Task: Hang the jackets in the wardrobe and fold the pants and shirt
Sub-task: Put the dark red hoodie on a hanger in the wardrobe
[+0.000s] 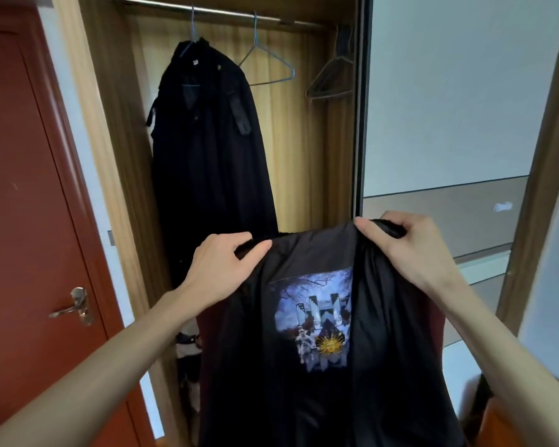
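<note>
I hold up a black jacket (304, 398) with a blue printed patch on its lining, in front of the open wardrobe (333, 156). My left hand (221, 269) grips its top edge on the left and my right hand (407, 243) grips the collar on the right. A long black coat (207, 156) hangs on a blue hanger from the metal rail (226, 12) at the left. An empty blue wire hanger (265, 64) hangs beside it, and dark empty hangers (331, 79) hang at the right end.
A red door (20, 221) with a metal handle (73, 308) stands at the left. The wardrobe's sliding mirrored door (449, 108) covers the right side. Something black and white lies low in the wardrobe (188, 350).
</note>
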`<state>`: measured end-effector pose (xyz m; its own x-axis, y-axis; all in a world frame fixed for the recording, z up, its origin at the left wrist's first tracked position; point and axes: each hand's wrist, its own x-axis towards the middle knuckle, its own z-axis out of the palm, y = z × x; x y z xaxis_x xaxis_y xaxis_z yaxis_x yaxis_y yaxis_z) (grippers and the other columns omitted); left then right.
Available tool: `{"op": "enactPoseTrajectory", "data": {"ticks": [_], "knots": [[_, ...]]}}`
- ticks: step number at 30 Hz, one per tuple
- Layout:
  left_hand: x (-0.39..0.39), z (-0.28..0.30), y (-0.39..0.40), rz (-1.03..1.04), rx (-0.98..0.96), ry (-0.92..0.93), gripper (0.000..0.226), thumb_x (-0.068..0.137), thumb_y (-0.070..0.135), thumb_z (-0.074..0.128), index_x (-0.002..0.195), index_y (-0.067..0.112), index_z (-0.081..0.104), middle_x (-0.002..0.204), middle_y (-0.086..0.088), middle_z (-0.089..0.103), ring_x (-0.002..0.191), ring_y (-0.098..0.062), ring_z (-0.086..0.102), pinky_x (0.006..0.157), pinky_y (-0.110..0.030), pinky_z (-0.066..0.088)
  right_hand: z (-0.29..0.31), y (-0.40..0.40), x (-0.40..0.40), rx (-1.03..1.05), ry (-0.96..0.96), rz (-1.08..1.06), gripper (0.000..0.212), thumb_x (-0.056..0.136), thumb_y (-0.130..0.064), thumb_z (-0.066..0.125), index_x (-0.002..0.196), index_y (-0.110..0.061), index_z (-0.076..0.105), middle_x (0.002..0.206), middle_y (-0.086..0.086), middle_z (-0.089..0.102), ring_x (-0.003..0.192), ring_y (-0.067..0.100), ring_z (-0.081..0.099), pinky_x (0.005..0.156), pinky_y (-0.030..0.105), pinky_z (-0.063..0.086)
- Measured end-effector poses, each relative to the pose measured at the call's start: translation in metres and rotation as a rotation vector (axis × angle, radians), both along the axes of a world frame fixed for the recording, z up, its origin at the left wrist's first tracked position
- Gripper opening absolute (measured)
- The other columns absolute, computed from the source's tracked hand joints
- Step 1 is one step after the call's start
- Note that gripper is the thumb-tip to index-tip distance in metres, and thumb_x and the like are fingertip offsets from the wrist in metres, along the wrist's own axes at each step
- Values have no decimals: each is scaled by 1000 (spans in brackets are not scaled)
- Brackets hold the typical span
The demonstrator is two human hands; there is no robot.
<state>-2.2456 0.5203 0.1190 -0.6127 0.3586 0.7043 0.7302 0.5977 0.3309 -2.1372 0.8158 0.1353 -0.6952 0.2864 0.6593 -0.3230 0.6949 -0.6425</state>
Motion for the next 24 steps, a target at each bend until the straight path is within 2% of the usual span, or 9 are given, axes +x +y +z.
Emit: {"op": "enactPoseTrajectory", "data": {"ticks": [2, 4, 7, 9, 12, 15, 18, 21, 24], "knots": [[-8, 0, 12, 77, 86, 61, 64, 95, 65, 50, 59, 14, 33, 47, 2, 33, 46, -16, 32, 53, -33, 32, 2, -2, -7, -24, 34, 5, 71, 95, -78, 48, 64, -16, 33, 57, -10, 28, 55, 10, 27, 51, 24, 24], [-17, 2, 21, 131, 134, 101, 66, 97, 65, 49, 58, 16, 27, 46, 1, 29, 45, -18, 31, 52, -32, 30, 6, -5, -17, -83, 78, -39, 69, 97, -81, 34, 67, -20, 21, 58, -10, 21, 56, 11, 21, 48, 27, 20], [-31, 10, 31, 212, 233, 111, 69, 97, 68, 48, 58, 14, 28, 48, -9, 39, 48, -24, 40, 53, -31, 31, 15, -9, -36, -83, 112, -83, 72, 98, -78, 41, 63, -17, 25, 53, -5, 24, 52, 14, 23, 48, 26, 24], [-45, 18, 36, 275, 267, 132, 66, 96, 69, 47, 59, 16, 33, 51, -7, 50, 51, -21, 43, 56, -31, 33, 20, -8, -51, -11, 86, -93, 73, 91, -78, 55, 63, -12, 46, 55, 6, 43, 55, 21, 40, 54, 29, 36], [-70, 29, 40, 341, 293, 117, 72, 93, 73, 43, 59, 10, 44, 53, -4, 54, 54, -19, 52, 58, -33, 37, 27, -10, -75, 57, 88, -80, 59, 88, -69, 68, 73, -13, 58, 61, 1, 58, 61, 17, 55, 59, 32, 46], [-92, 35, 43, 376, 326, 93, 77, 90, 78, 41, 64, 8, 61, 58, -3, 63, 61, -19, 58, 64, -37, 45, 32, -15, -98, 81, 139, -43, 49, 93, -54, 70, 67, -17, 51, 56, -7, 51, 56, 14, 48, 54, 28, 39], [-109, 40, 46, 360, 365, 87, 77, 89, 81, 41, 68, 12, 70, 64, -1, 69, 63, -15, 58, 63, -34, 42, 38, -21, -118, 29, 171, 40, 64, 97, -66, 59, 63, -17, 39, 55, -8, 32, 54, 11, 30, 51, 24, 29], [-125, 48, 45, 337, 399, 91, 80, 89, 81, 42, 56, 9, 49, 51, -4, 54, 56, -20, 57, 60, -33, 43, 46, -26, -140, -30, 187, 9, 66, 104, -70, 35, 58, -24, 24, 50, -9, 25, 50, 11, 25, 51, 25, 23], [-141, 58, 46, 328, 394, 106, 76, 90, 77, 47, 55, 11, 35, 46, -1, 42, 53, -21, 54, 63, -38, 47, 54, -26, -167, -49, 206, -56, 64, 107, -64, 31, 58, -25, 22, 46, -8, 30, 48, 13, 29, 54, 33, 23]]}}
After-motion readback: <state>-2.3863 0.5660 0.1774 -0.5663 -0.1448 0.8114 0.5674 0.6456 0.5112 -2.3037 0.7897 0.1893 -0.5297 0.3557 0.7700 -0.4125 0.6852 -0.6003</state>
